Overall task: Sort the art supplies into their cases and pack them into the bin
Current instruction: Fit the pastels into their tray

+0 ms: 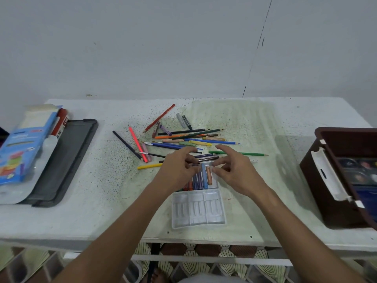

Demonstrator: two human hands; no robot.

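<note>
Left hand: the left hand was in the middle of the frame, fingers curled over the left side of the crayon tray. I could not tell if it was gripping anything.
Right hand: the right hand was just beside it, its fingertips pinching the top right edge of the tray near the orange crayon.
Crayon tray: a clear plastic tray, low in the middle of the frame, with crayons standing side by side in its top part. Its bottom part had bare slots.
Loose pile: pencils, pens and crayons lay mixed up just above the hands. A green pencil lay to the right.
Bin: the brown bin sat at the right edge of the frame, with a paint set inside.
Cases: a blue box lay on a dark lid at the left.
Risk one: the tray looked thin and bendy. A hard push might flex it and pop the crayons out.
Risk two: a hand could bump the pile, and round pencils might roll off the table.
Risk three: a crayon pressed in crooked might snap.
</note>
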